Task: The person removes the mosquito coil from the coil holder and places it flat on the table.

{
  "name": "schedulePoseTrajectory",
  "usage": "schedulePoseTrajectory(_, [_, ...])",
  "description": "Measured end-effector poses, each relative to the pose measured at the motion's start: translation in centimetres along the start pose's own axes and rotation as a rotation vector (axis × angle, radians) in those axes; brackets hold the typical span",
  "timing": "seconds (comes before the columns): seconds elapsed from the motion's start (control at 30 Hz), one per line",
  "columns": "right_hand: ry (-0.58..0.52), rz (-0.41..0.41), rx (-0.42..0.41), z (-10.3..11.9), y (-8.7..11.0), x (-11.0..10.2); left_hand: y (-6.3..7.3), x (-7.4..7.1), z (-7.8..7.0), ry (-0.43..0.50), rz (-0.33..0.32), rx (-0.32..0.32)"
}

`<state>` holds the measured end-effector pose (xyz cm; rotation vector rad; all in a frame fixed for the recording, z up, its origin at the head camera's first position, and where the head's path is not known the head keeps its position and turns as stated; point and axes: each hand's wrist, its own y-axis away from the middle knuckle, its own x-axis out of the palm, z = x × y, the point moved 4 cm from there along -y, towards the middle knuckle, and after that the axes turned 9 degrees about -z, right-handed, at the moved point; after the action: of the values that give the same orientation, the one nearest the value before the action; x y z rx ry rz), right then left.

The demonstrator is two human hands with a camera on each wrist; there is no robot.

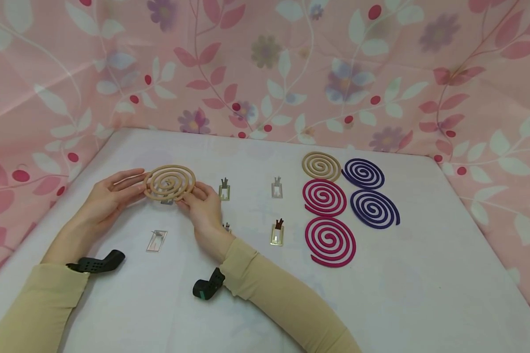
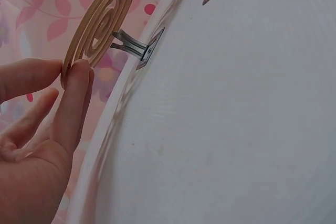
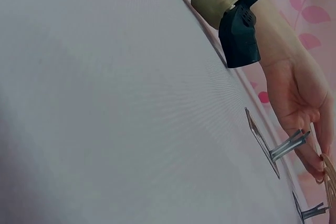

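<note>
A tan mosquito coil [image 1: 168, 183] is held level above the table at the left. My left hand [image 1: 110, 193] pinches its left edge between thumb and fingers, as the left wrist view also shows. At the opposite edge, my right hand [image 1: 205, 211] pinches the coil's near right rim. Directly beneath is a small metal coil stand [image 2: 149, 51], its upright prongs reaching up to the coil's middle. Whether the prongs pass through the coil cannot be made out. Another stand [image 1: 157, 241] lies nearer on the table, in front of the hands.
More stands, such as a gold one [image 1: 224, 190], a silver one [image 1: 277, 188] and one with brown prongs [image 1: 277, 233], are spaced along the middle. To their right lie a tan coil [image 1: 321, 166], two magenta coils [image 1: 324, 197] and two purple coils [image 1: 375, 209]. Floral cloth [image 1: 265, 73] hangs behind.
</note>
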<state>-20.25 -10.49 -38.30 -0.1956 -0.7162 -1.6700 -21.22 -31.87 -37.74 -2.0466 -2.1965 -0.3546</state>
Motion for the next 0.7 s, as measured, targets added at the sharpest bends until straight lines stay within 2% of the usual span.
schedulePoseTrajectory(0.53, [-0.006, -0.006, -0.006, 0.26, -0.17, -0.06, 0.15, 0.18, -0.18, 0.011, -0.003, -0.014])
schedulePoseTrajectory(0.7, [-0.020, -0.015, 0.001, 0.85, -0.14, -0.05, 0.18, 0.40, -0.31, 0.044, 0.009, 0.002])
